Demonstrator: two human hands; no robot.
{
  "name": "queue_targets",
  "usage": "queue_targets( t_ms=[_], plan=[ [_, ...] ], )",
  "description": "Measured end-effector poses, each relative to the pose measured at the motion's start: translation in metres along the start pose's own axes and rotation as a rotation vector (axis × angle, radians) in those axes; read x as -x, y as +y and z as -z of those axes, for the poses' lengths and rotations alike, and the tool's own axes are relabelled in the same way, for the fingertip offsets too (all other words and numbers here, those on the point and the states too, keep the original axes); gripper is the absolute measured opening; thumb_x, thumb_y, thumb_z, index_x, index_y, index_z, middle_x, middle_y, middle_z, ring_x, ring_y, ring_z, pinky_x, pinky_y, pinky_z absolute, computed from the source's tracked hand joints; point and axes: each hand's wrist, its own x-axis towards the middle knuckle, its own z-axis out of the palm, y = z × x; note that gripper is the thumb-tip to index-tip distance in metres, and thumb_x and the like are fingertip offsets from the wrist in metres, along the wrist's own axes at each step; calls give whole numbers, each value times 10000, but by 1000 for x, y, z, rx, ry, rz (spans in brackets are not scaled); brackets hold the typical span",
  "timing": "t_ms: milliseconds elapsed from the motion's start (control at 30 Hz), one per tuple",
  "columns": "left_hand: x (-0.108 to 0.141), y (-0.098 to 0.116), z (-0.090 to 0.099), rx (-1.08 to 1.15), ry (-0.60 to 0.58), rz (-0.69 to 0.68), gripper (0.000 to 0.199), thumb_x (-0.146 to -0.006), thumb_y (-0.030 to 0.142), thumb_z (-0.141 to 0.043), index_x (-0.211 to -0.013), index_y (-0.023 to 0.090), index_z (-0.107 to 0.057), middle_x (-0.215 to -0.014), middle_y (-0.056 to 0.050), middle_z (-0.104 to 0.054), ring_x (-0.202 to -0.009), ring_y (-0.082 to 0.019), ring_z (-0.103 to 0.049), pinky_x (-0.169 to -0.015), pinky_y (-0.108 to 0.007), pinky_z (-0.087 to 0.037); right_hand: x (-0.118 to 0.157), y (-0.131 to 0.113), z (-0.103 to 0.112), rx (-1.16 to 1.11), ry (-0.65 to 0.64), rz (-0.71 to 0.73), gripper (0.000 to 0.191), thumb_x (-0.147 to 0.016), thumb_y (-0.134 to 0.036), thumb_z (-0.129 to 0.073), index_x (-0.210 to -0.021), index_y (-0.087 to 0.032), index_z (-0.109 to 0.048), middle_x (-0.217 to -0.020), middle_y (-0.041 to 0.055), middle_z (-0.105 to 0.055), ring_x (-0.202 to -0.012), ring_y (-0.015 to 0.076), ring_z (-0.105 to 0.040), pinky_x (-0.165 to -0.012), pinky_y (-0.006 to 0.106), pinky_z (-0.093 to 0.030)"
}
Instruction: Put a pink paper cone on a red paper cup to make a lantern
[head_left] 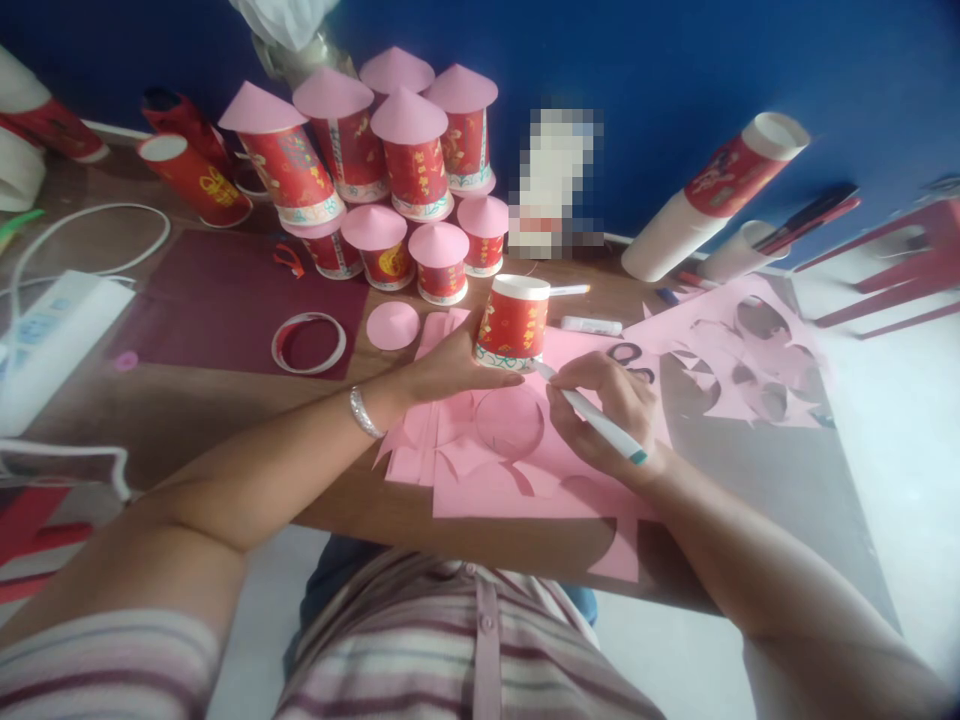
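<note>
A red paper cup [514,320] with a white band of green scribbles at its lower end is held in my left hand [450,360], its fingers around the side and underneath. My right hand [611,410] grips a white marker [600,422] with a green end cap. The marker's tip is at the cup's patterned white band, on the right. Beneath both hands lie pink paper sheets [480,490] with round cuts and scraps. A pink paper disc [393,326] and a white ring [279,345] lie to the left.
Several red cups with pink cone roofs [416,180] stand at the back. A white power strip [64,340] with cables is on the left. Tall stacked cups [712,195], a pen holder [739,250] and cut pink paper [727,370] are on the right.
</note>
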Motion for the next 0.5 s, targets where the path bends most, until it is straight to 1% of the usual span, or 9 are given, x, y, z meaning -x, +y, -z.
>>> queue_targets(
  t_ms=[167,300,500],
  plan=[
    [0,-2,1,-12,-8,-5,764,-781,409,-899,-1437,245,-543,-1416,-131,-666,-1294,-331,-661,-1078,-516,-574,-1,0,-1,-12,7,23,163,-934,-93,-603,-981,-241,-553,-757,-24,-676,-628,127,-680,-554,248,-547],
    [0,-2,1,-29,-9,-17,771,-777,440,-899,-1441,246,-559,-1420,-133,-665,-1315,-348,-647,-1095,-538,-560,-1,-2,0,-5,-14,23,182,-921,-80,-611,-979,-240,-546,-768,-19,-687,-644,128,-691,-571,244,-560],
    [-1,-3,1,-29,-17,-9,804,-777,450,-901,-1469,258,-539,-1425,-131,-660,-1315,-344,-642,-1088,-525,-562,-1,-2,1,-12,-9,27,185,-922,-80,-611,-984,-242,-546,-773,-19,-693,-646,129,-693,-569,245,-559]
  ],
)
